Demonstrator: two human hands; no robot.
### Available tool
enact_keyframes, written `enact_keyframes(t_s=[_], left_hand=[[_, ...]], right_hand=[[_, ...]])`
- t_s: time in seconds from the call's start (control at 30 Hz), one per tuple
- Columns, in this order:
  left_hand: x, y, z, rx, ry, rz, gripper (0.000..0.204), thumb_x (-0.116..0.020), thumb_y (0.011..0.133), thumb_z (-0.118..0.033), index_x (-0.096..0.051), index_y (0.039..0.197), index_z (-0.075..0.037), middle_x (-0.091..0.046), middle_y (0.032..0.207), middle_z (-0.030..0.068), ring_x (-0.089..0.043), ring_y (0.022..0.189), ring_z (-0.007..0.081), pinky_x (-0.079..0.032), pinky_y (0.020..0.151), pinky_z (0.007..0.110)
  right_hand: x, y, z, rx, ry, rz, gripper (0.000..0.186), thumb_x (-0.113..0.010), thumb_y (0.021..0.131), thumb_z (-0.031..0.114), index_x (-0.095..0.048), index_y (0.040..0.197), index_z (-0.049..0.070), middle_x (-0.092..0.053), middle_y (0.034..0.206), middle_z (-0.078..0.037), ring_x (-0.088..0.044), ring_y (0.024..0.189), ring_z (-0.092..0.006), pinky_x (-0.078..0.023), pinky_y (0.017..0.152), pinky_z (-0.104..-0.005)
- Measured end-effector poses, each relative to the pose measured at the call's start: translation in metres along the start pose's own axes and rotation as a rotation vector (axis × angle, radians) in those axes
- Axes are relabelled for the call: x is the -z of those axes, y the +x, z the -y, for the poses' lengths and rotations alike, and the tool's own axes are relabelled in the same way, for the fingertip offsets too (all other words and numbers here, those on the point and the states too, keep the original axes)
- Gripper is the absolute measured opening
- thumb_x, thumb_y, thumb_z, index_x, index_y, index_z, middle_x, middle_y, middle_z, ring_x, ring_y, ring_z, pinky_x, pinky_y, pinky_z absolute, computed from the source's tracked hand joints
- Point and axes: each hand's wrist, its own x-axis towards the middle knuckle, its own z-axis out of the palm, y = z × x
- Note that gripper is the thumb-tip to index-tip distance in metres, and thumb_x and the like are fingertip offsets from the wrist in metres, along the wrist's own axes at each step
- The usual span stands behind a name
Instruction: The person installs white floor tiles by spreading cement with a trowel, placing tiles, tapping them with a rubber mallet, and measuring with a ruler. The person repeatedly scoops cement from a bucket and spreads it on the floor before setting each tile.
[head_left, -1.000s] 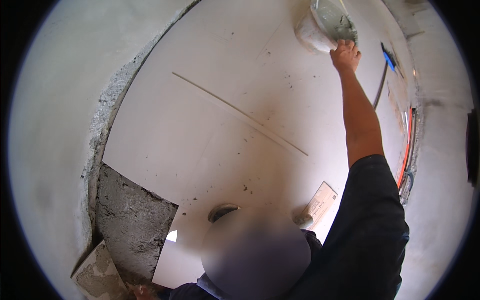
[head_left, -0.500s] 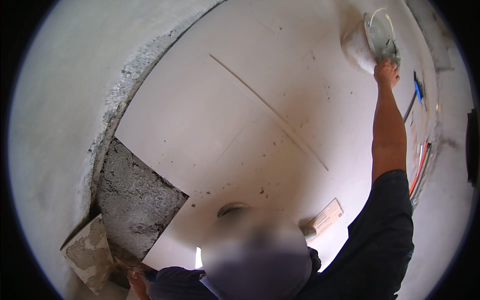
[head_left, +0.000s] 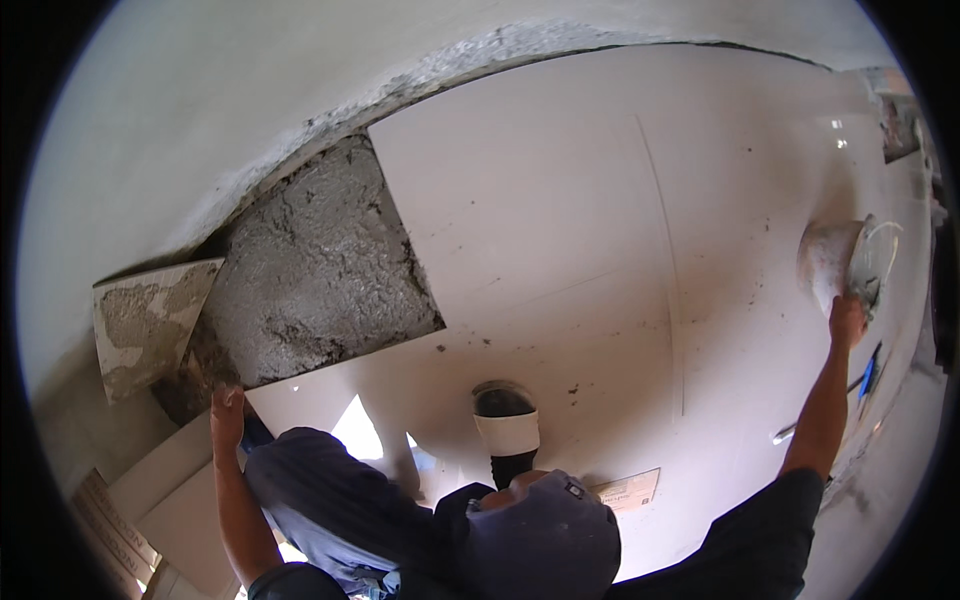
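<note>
At the far right my right hand (head_left: 848, 322) is closed on the rim of a pale bucket (head_left: 826, 258), which is tilted with its mouth turned to the right. Grey stuff shows inside the bucket. My left hand (head_left: 228, 402) has its fingers curled at the near left corner of a patch of wet grey mortar (head_left: 315, 265); what it holds, if anything, is hidden. Beyond that hand, a tile (head_left: 152, 325) with dried mortar stuck to its face leans by the wall. Large pale floor tiles (head_left: 540, 190) border the mortar patch.
A rough-edged wall (head_left: 230, 120) runs along the left and far side. My shoe (head_left: 505, 402) stands on the tiles. A piece of cardboard (head_left: 630, 490) lies near me. Cardboard boxes (head_left: 112, 530) sit at lower left, and a blue-handled tool (head_left: 868, 374) lies at right.
The view has swung, bringing my left forearm and the boxes into sight. My right hand stays on the bucket's rim, and both now appear lower and farther right.
</note>
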Motion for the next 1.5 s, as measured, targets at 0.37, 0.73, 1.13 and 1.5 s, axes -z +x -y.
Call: enact_keyframes(t_s=[0.37,0.73,1.13,1.5], left_hand=[[0.027,-0.105,0.113,0.137,0.191,-0.099,0.039,-0.058,0.092,-0.033,-0.063,0.110,0.001,-0.053,0.128,0.0277,-0.050,0.121,0.0410,-0.041,0.101,0.044],[-0.155,-0.359,0.222,0.316,-0.232,-0.272,0.025,-0.054,0.095,-0.025,-0.064,0.103,-0.004,-0.058,0.121,0.0198,-0.056,0.111,0.0368,-0.047,0.092,0.039],[-0.327,-0.461,0.270,0.914,-0.410,-0.679,0.042,-0.053,0.094,-0.030,-0.052,0.128,-0.006,-0.041,0.141,0.0235,-0.037,0.130,0.0412,-0.029,0.106,0.051],[-0.384,-0.456,0.286,1.634,-0.521,-0.418,0.087,-0.051,0.085,-0.059,-0.028,0.146,-0.001,-0.021,0.154,0.0174,-0.007,0.146,0.0350,-0.005,0.114,0.060]], right_hand=[[0.081,-0.154,0.048,0.429,0.342,-0.114,0.028,-0.061,0.079,0.022,-0.059,0.098,0.001,-0.061,0.096,-0.018,-0.057,0.092,-0.0397,-0.043,0.082,-0.0493],[0.135,-0.172,0.088,0.568,0.217,-0.206,0.049,-0.060,0.091,0.041,-0.058,0.125,0.005,-0.061,0.121,-0.013,-0.062,0.102,-0.0283,-0.050,0.088,-0.0413],[0.562,-0.751,0.308,2.426,0.726,-0.379,0.026,-0.060,0.089,0.011,-0.064,0.111,-0.001,-0.062,0.116,-0.016,-0.057,0.111,-0.0302,-0.040,0.100,-0.0381],[0.406,-1.274,0.203,3.078,-0.662,-1.142,0.033,-0.067,0.082,0.036,-0.066,0.101,0.009,-0.065,0.105,-0.014,-0.058,0.111,-0.0284,-0.035,0.104,-0.0461]])
